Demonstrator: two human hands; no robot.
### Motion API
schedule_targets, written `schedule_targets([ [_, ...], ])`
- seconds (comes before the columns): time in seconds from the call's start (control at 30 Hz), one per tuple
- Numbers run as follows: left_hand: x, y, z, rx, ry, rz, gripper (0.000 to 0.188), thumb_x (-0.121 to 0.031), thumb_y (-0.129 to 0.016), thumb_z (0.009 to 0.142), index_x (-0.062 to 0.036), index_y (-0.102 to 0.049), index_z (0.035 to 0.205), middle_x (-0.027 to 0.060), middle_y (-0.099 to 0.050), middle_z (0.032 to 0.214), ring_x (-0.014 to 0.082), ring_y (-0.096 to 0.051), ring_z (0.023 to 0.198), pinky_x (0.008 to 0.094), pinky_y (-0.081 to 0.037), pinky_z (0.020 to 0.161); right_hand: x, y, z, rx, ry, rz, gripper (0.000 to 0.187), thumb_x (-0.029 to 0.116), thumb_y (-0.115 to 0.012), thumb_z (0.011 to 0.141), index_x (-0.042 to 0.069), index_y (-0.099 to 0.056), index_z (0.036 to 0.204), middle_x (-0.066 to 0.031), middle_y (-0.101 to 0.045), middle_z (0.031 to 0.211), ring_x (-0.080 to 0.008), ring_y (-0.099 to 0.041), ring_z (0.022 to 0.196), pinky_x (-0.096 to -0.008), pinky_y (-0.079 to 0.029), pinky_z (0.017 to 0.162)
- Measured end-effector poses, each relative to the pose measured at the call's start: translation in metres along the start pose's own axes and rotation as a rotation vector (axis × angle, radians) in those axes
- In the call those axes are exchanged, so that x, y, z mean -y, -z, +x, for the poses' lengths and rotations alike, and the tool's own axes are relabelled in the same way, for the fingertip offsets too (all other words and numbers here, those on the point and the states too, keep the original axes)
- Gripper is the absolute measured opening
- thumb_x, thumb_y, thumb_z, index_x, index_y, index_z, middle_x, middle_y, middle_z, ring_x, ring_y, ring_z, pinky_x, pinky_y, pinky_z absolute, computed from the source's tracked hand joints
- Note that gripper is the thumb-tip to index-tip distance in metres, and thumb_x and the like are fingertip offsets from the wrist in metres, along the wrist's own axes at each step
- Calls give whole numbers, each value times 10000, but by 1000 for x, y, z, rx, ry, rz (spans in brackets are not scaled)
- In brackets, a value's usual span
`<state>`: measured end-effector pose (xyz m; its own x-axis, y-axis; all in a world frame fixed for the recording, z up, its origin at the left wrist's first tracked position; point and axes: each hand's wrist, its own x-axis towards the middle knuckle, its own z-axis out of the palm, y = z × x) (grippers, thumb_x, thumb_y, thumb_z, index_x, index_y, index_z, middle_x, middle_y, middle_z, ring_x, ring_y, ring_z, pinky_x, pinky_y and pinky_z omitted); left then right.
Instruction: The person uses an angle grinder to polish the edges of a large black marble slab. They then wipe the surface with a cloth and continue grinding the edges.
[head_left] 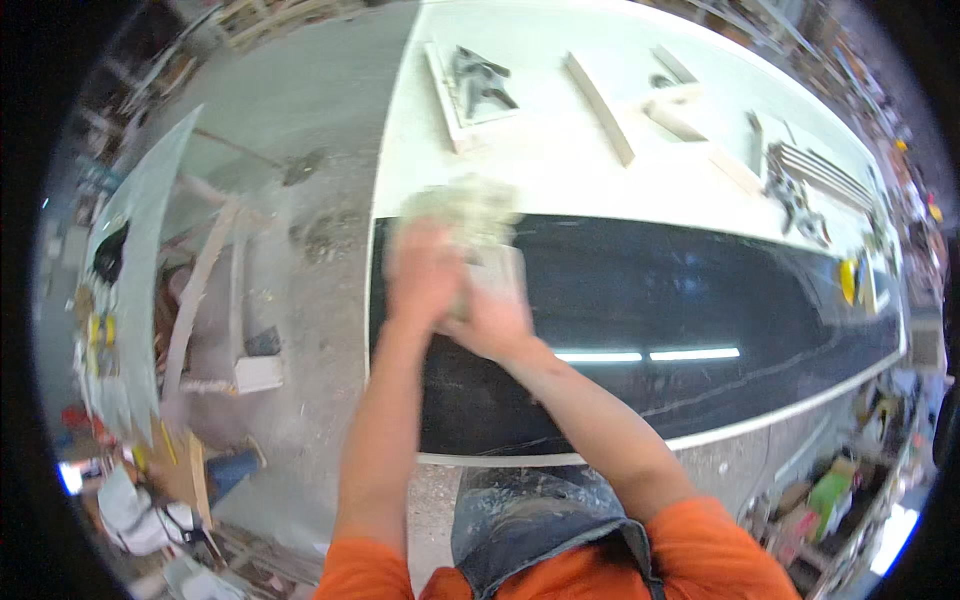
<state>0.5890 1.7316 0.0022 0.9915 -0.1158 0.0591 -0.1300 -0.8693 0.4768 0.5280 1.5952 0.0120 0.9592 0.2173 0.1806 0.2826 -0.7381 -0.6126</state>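
Note:
A pale, bunched rag (468,208), smeared by motion, lies across the far left edge of a glossy black slab (640,300) with thin white veins. My left hand (425,268) is closed on its near left side. Just right of it and touching it, my right hand (492,312) also grips the rag, though its fingertips are blurred. Both forearms reach forward from the lower edge, close together at the wrists. Bright light strips are reflected in the slab below my right hand.
Beneath the slab is a white tabletop (520,180). On it are a grey-black spring clamp (482,80), angled white strips (600,108), another clamp (795,205), stacked strips (825,175) and a yellow-handled tool (849,282). A cluttered bench (150,250) stands left, across dusty floor (330,300).

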Motion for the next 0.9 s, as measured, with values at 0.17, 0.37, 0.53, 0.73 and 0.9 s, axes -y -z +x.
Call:
schedule_targets([
  [0.17,162,56,-52,-111,732,-1023,527,-368,-583,1031,-82,-549,1472,120,-554,1468,265,-536,1331,432,-469,1058,92,-111,61,359,76,218,577,293,-783,774,79,-636,1288,-238,-678,1206,-406,-635,1174,-502,-504,1010],
  [0.37,196,149,-191,-342,546,-1264,598,-320,-524,1034,-1,-445,1534,155,-529,1476,286,-535,1339,405,-416,1133,190,-150,3,389,185,534,429,226,-760,737,12,-662,1096,-246,-613,1283,-436,-556,1253,-508,-475,1036],
  [0.53,97,187,-167,-333,187,-854,650,-309,-518,1023,25,-391,1565,205,-431,1585,334,-425,1458,450,-332,1203,166,-59,-30,-76,444,524,480,266,-790,700,-16,-618,1048,-289,-533,1352,-523,-436,1354,-591,-343,1157],
  [0.73,36,56,-123,126,-262,-141,643,-337,-538,1015,-42,-410,1572,212,-335,1659,389,-258,1558,516,-167,1269,69,56,-120,-72,178,164,616,272,-790,748,1,-592,1264,-280,-482,1433,-512,-372,1426,-636,-273,1194],
  [0.9,-42,-39,-140,155,-213,44,698,-418,-568,1007,-79,-385,1588,230,-345,1644,437,-244,1547,634,-103,1239,9,120,-256,-117,-148,97,666,283,-781,827,43,-543,1401,-258,-419,1539,-478,-327,1482,-639,-269,1197],
])
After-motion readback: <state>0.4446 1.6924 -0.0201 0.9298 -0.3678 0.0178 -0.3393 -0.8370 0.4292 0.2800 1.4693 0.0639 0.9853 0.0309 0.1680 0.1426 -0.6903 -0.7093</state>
